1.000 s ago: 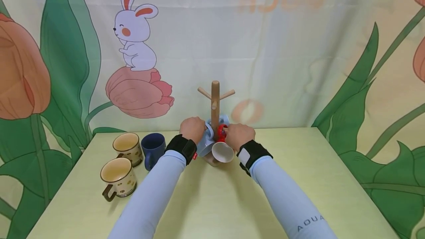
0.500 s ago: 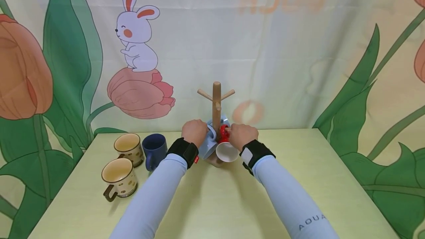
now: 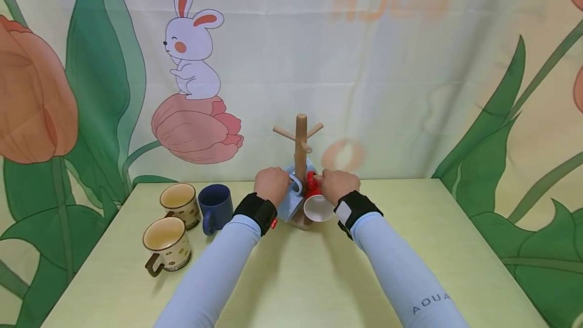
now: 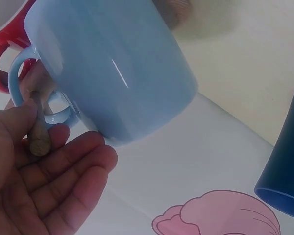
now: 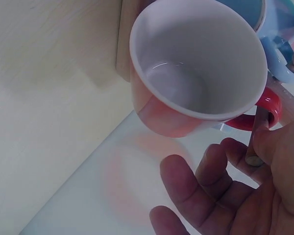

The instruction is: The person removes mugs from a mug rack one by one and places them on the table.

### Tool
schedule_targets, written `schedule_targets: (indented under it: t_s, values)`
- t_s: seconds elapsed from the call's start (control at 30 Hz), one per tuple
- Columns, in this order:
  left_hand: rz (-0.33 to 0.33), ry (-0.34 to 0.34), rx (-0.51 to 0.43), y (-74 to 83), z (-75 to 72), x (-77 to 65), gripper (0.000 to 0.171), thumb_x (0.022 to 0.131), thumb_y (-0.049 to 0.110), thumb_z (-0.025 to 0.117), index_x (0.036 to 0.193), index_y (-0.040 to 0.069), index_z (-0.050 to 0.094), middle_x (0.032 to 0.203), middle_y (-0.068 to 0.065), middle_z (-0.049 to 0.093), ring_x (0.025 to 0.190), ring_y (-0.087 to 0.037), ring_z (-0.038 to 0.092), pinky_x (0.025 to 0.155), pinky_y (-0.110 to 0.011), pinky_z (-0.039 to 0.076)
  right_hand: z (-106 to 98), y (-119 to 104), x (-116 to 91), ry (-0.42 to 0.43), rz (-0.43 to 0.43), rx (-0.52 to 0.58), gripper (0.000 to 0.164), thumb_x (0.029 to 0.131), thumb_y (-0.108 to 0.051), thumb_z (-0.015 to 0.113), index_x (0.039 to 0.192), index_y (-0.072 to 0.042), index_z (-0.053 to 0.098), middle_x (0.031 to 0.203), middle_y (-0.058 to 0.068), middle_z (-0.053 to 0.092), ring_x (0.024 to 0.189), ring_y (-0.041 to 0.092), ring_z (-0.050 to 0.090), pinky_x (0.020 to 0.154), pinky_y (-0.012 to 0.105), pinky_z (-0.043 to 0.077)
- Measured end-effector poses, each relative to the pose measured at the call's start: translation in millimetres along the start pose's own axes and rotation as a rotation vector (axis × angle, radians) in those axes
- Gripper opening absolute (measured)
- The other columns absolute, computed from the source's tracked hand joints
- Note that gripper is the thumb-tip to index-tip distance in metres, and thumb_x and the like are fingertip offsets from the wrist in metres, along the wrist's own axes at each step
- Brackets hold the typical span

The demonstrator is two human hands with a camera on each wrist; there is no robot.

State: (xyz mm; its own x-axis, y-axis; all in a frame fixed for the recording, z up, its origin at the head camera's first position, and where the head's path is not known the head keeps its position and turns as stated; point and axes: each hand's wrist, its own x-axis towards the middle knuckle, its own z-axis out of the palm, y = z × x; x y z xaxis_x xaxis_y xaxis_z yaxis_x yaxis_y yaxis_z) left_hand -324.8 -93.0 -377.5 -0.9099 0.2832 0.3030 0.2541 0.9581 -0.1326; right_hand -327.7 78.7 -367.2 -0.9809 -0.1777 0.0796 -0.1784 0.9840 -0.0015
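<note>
Both my arms were stretched forward over the surface [image 3: 291, 282], backs of the hands up. Nearer cream mug [image 3: 168, 244] stood upright by the left edge; farther cream mug [image 3: 179, 203] just behind it, navy mug [image 3: 216, 207] beside that one.

Farther off, wooden rack [image 3: 300, 140] stood near the middle of the far edge, post upright between my hands, about equally near both; pegs ran outward to each. Left hand [image 3: 272, 186] pinched the left peg [image 4: 39, 137], thumb against index finger, other fingers side by side. Right hand [image 3: 340, 186] pinched the right peg [image 5: 255, 152], other fingers apart.

Light-blue mug [image 4: 115, 73] hung on the left peg, just right of my left hand; red mug [image 3: 317, 207] hung on the right peg, left of my right hand, mouth toward me. Behind the post was more light blue, mostly hidden; patterned curtain [image 3: 387, 90] past that.
</note>
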Motion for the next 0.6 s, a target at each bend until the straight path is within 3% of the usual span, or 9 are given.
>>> schedule_targets:
  t_s: [0.27,0.47,0.6]
  values:
    - [0.016,-0.008,0.028,4.2,-4.0,-2.4,0.027,0.098,0.029,0.063,0.089,0.008,0.078,0.079,-0.008,0.071,0.072,-0.024,0.069,0.062,-0.039,0.057,-3,3,-3,0.015,0.003,0.024,0.030,0.104,-0.035,0.049,0.101,-0.010,0.065,0.082,0.012,0.070,0.077,0.033,0.068,0.061,0.045,0.054]
    - [0.023,-0.017,0.063,0.3,-4.6,-4.1,0.026,0.098,0.030,0.063,0.089,0.011,0.079,0.076,-0.005,0.070,0.069,-0.021,0.068,0.059,-0.039,0.056,6,7,2,0.031,-0.001,0.045,0.029,0.104,-0.035,0.050,0.098,-0.010,0.063,0.078,0.011,0.068,0.076,0.034,0.069,0.060,0.046,0.053]
    - [-0.005,0.002,0.018,-4.7,-4.3,-9.9,0.027,0.096,0.032,0.065,0.087,0.011,0.079,0.074,-0.007,0.069,0.069,-0.023,0.067,0.058,-0.040,0.055,12,9,3,0.045,-0.011,0.077,0.030,0.104,-0.036,0.050,0.099,-0.009,0.063,0.075,0.012,0.066,0.075,0.033,0.068,0.059,0.045,0.053]
